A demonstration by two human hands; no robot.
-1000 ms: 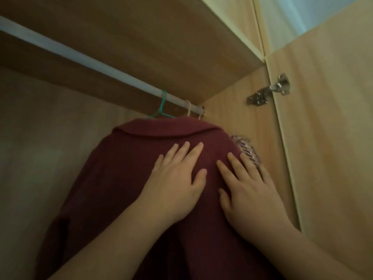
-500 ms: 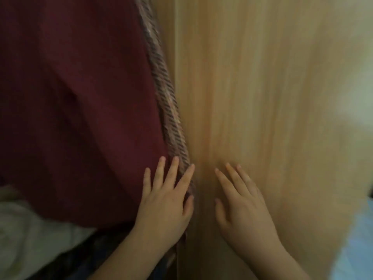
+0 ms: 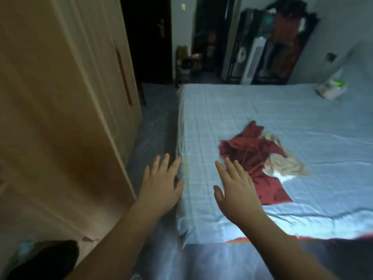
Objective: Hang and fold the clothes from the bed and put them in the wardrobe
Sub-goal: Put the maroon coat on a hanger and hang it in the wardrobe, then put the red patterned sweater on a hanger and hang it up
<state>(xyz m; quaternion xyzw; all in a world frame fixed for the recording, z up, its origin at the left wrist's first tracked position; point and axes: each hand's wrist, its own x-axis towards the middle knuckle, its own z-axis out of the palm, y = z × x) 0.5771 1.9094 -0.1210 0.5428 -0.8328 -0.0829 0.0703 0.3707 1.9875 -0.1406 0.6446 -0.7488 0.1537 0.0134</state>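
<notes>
A person stands between a wardrobe [image 3: 60,98] and a bed [image 3: 262,110] in a dim bedroom, both arms stretched forward. The left hand [image 3: 159,182] is held flat with its fingers straight and spread, holding nothing, over the strip of floor [image 3: 155,122] at the bed's near corner. The right hand [image 3: 236,188], likewise flat, spread and holding nothing, hovers above the pale blue checked sheet, its fingertips at the near edge of a crumpled red garment [image 3: 252,156] (whether they touch the cloth cannot be told). That garment lies in a heap near the middle of the bed, with a beige garment [image 3: 286,164] bunched against its right side. The wardrobe's light wooden door, on the left, carries a slim red handle [image 3: 123,71]. A plastic bag [image 3: 333,87] sits at the bed's far right corner, and beyond the bed a dark rack hung with clothes [image 3: 282,37] stands against the wall beside a white appliance [image 3: 253,59].
</notes>
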